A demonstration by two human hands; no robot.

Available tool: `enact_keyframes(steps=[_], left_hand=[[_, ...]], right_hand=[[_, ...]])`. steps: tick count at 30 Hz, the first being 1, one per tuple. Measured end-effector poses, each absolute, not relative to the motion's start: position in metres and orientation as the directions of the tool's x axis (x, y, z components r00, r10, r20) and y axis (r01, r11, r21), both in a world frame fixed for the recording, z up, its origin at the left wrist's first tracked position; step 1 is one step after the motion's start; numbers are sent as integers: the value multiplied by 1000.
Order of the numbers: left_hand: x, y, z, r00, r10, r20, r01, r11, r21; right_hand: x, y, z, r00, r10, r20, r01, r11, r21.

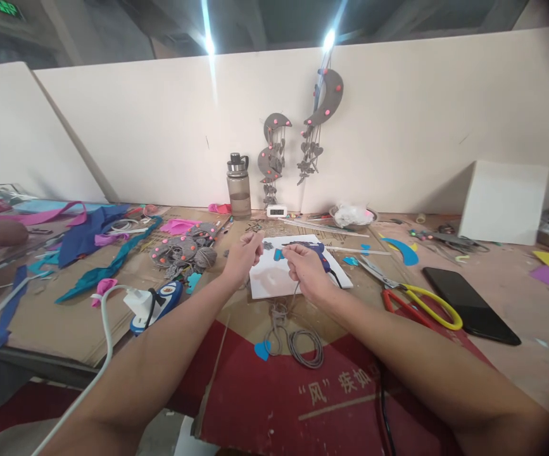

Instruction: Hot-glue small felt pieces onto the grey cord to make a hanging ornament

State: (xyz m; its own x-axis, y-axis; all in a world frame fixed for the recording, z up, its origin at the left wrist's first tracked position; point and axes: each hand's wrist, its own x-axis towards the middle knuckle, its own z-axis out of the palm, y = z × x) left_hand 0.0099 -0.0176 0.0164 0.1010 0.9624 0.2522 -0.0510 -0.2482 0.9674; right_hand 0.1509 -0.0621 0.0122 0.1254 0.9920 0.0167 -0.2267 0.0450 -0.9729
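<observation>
Grey cord lay looped below the fingers, liable to snag if tugged. Right hand seemingly pinched its strand; left hand pinched together, hold unclear. White board left narrow room between; blue glue gun, just beyond right fingers, risked a knock.

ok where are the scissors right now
In the head view, the scissors lie right of centre, between the right hand and the black phone.
</observation>
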Motion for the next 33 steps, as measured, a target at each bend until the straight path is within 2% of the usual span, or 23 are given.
enact_keyframes(steps=[3,11,21,26,33], left_hand=[[11,-17,6,144,933,329,151,-350,925],[12,-12,-15,138,914,381,374,-405,834],[15,-15,-15,139,892,429,432,-445,785],[13,-14,-16,169,899,404,352,-437,827],[12,-7,-23,99,863,496,387,-492,780]], right_hand=[[150,-58,-3,123,992,27,-202,52,-978],[151,-50,-19,146,989,33,-161,56,-985],[150,-46,-24,175,979,103,-100,122,-987],[150,-45,-28,196,969,147,-44,159,-986],[150,-44,-28,194,966,171,12,172,-985]])
